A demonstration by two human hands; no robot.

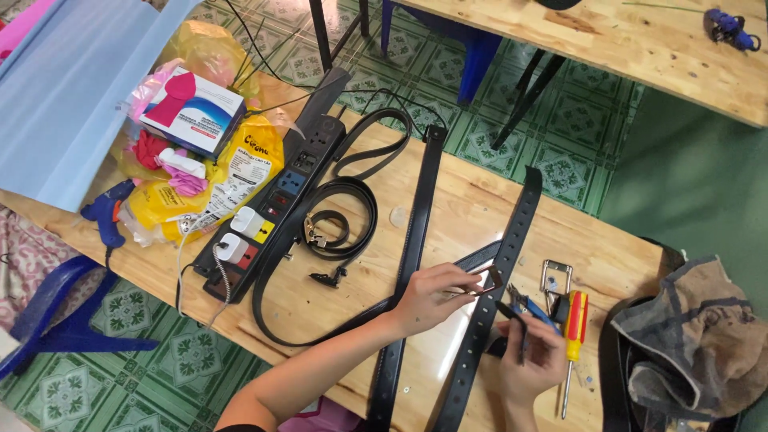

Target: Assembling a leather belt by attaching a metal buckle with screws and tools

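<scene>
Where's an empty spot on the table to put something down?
Bare wood lies between the two long belts. Another patch sits beyond the buckle. It's crowded around the power strip, yellow bags, and near both hands.

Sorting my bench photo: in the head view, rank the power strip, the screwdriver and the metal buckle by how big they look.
1. Power strip, clearly the longest.
2. Screwdriver, with its red and yellow handle.
3. Metal buckle, the smallest.
All lie on one tabletop, so nearness hardly skews this.
</scene>
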